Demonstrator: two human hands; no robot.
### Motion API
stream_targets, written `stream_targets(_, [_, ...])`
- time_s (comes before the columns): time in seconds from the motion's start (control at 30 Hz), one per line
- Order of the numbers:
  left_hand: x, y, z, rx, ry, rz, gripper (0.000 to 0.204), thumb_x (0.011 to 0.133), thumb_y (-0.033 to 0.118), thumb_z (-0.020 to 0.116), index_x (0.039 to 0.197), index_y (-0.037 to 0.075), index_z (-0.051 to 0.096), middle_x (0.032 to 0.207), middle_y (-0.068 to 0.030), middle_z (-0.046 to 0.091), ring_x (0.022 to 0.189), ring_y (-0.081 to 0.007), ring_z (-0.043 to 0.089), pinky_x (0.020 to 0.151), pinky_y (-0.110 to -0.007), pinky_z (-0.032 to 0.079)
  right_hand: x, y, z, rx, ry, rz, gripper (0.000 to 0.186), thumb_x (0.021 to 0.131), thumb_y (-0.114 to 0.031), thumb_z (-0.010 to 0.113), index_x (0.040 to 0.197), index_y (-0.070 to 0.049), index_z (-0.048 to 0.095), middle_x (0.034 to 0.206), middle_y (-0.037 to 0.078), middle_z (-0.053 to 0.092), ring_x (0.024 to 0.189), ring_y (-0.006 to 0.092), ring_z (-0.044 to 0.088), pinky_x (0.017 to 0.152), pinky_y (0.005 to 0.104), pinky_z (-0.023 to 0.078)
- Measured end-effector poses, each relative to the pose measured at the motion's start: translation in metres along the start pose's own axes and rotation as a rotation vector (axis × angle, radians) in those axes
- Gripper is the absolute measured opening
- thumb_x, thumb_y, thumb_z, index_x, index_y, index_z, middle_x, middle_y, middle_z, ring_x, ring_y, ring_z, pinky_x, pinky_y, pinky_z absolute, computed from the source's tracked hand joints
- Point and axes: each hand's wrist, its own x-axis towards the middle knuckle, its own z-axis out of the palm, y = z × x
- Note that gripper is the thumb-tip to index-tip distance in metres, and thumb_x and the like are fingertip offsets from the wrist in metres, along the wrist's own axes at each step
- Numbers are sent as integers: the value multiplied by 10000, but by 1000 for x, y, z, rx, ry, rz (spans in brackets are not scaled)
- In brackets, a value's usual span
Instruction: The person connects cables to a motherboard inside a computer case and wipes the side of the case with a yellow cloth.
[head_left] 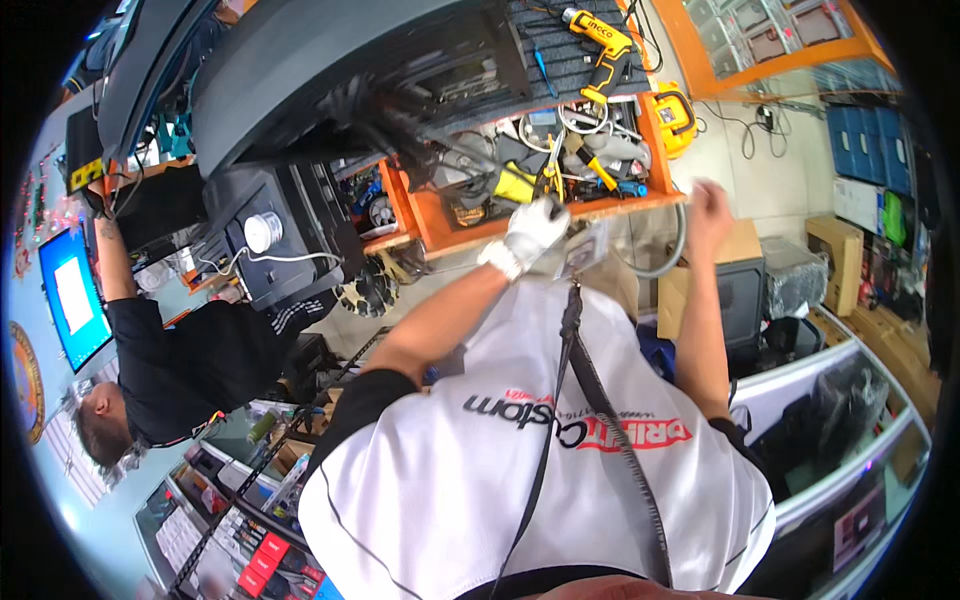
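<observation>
My left hand, in a white glove, is over the front edge of an open orange drawer. Its fingers are curled together; whatever they hold, if anything, is hidden. Just beyond the fingertips, yellow-and-black handled tools lie in the drawer, with a bright yellow piece to their left. My bare right hand hangs in the air right of the drawer, its fingers smeared by motion. A badge dangles from a dark strap at my front, close to the left hand.
A large dark computer case stands on the bench, with blurred black cables beneath. A yellow pistol-shaped power tool lies on a dark ribbed mat. At left, a person in black reaches toward equipment. Cardboard boxes stand at right.
</observation>
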Motion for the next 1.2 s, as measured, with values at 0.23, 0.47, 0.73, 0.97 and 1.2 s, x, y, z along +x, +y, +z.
stream_targets(0.23, [-2,-19,-48,-67,-89,123,673,961,522,774,1453,79,658,1376,-289,744,1271,-474,723,1083,-575,568,-93,-192,201,-349,-709,-376,416,1020,-453,822,1272,-123,854,1138,207,839,1083,429,782,960,500,618])
stream_targets(0.47, [-55,-72,-142,-334,27,10,847,977,399,834,1667,21,518,1248,-230,786,1166,-315,785,1052,-427,610,-102,-153,205,-249,-499,-630,410,963,-443,891,1007,-36,864,863,163,790,837,428,780,806,525,631])
stream_targets(0.73, [-35,7,-239,-1319,-107,96,311,1149,152,685,1423,15,739,1053,-73,793,896,-159,769,833,-341,661,-79,-185,219,-44,-856,-9,308,1035,-339,872,1100,-38,888,814,35,796,742,111,726,707,309,568])
stream_targets(0.97, [-92,-37,-256,-1142,251,30,334,1170,242,648,1374,-7,735,1096,-81,777,937,-170,769,865,-343,651,-70,-210,265,3,-661,-190,361,1078,-430,786,1305,-167,882,860,61,805,749,152,696,771,335,564])
stream_targets(1.2, [-177,-159,-181,-1216,417,-293,297,1158,217,670,1341,-5,745,1084,-82,762,961,-177,762,865,-352,670,-72,-228,309,-94,-728,-167,391,1110,-296,761,1416,-56,803,1154,81,874,986,117,716,867,342,574])
